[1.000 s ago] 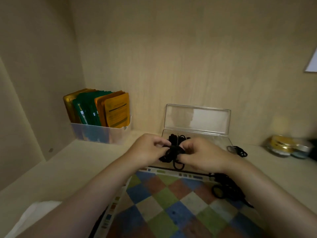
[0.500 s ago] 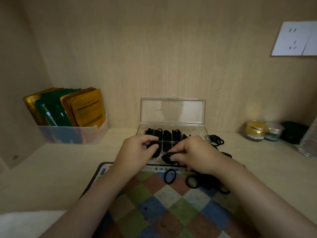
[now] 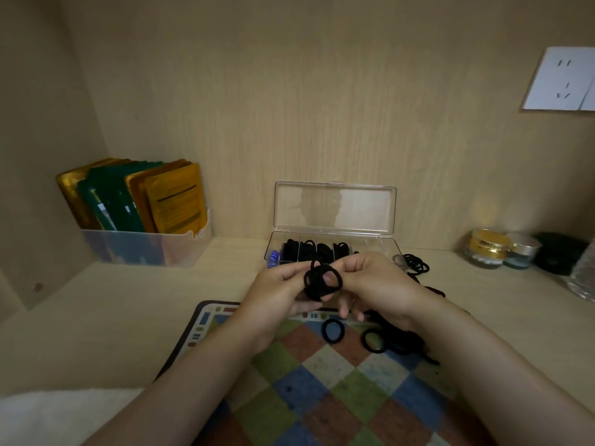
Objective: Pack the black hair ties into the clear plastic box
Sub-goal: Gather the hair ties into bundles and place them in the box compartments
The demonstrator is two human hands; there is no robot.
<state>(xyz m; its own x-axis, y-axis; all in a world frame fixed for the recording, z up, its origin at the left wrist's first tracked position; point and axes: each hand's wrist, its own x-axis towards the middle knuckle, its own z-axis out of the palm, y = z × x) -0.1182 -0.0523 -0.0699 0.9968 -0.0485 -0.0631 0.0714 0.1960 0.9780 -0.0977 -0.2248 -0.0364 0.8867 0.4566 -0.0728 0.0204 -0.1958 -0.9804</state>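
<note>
Both hands meet above the far edge of the checkered mat (image 3: 322,397). Between them is a small bundle of black hair ties (image 3: 323,281): thin, matt, fabric-covered loops lying over one another, at least two, though the exact number cannot be told. The left hand (image 3: 277,297) grips the bundle from 9 o'clock with its fingers (image 3: 291,273) curled around the loops. The right hand (image 3: 376,284) pinches it from 3 o'clock, and a fingertip shows through the rings.

At 12 o'clock from the hands one clear plastic box (image 3: 333,244) stands on the tabletop (image 3: 112,317), its single lid (image 3: 335,207) open and upright against the back wall. Dividers split it into compartments, and four of them, towards its left side, hold packed black ties.

At 6 o'clock from the bundle one loose tie (image 3: 333,329) lies flat on the mat. A second ring (image 3: 373,341) lies towards 5 o'clock, touching a dark heap of ties (image 3: 402,344) too tangled to count. One more cluster of thin ties (image 3: 417,263) rests on the tabletop at 3 o'clock from the box.

At 9 o'clock from the box is one translucent bin (image 3: 145,249) holding gold and green sachets (image 3: 138,197), upright. At 3 o'clock stand two small jars, one gold (image 3: 487,247) and one silver (image 3: 521,251).
</note>
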